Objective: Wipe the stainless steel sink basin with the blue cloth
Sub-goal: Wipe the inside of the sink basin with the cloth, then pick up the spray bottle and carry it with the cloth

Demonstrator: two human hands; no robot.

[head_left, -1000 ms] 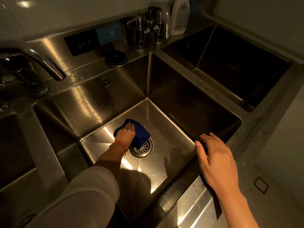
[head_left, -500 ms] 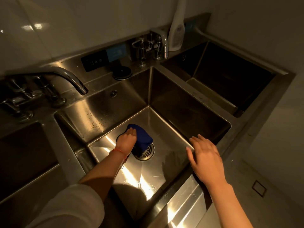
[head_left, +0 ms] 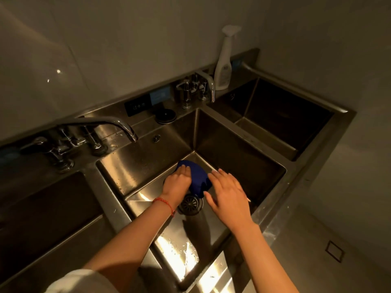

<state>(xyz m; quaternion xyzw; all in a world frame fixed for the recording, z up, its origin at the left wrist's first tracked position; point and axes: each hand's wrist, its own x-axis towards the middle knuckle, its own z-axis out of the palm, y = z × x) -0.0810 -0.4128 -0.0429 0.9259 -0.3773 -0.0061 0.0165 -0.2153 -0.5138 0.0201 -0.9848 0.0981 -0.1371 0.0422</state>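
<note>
The blue cloth lies bunched on the floor of the middle stainless steel sink basin, just behind the round drain. My left hand, with a red string at the wrist, presses down on the cloth's left part, its fingers curved over the wad. Over the basin, my right hand hovers with its fingers straight and spread, right beside the cloth's right edge. I cannot tell whether it touches the cloth.
A curved faucet reaches over the basin's back left. A second tap, a white spray bottle and a black round lid stand on the back ledge. Further basins lie to the right and left.
My right hand left the basin's front rim and moved left over the basin, up to the cloth. My left hand pushed the cloth back off the drain. The view tilted upward.
</note>
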